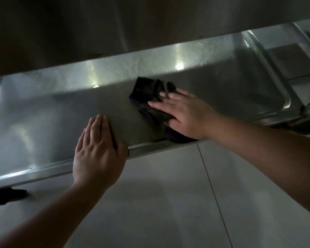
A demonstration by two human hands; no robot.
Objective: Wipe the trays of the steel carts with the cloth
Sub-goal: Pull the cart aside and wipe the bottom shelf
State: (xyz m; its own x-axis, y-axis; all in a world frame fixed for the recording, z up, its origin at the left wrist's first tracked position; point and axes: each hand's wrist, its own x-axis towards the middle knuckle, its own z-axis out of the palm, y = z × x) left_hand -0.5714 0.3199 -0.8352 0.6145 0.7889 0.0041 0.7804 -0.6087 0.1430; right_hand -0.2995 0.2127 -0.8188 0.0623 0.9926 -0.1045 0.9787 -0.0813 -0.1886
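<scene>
At the left, the left hand [98, 151] lies flat with straight fingers on the near part of the steel tray [43, 111], its thumb hooked over the front rim, holding nothing and seemingly steadying the cart. The stretch of tray to its left shows dull smears and scattered reflections, so I cannot tell whether it has been wiped. Toward the middle-right, the dark cloth [149, 93] lies bunched on the tray floor, and the right hand [183, 113] presses it down with fingers spread and nearly straight, not gripping it. Wiping looks to be under way on this lower tray, with the right end [268, 93] likely yet to be covered. An upper shelf [115, 29] overhangs, and another tray edge [293, 56] shows far right; their state is unclear.
</scene>
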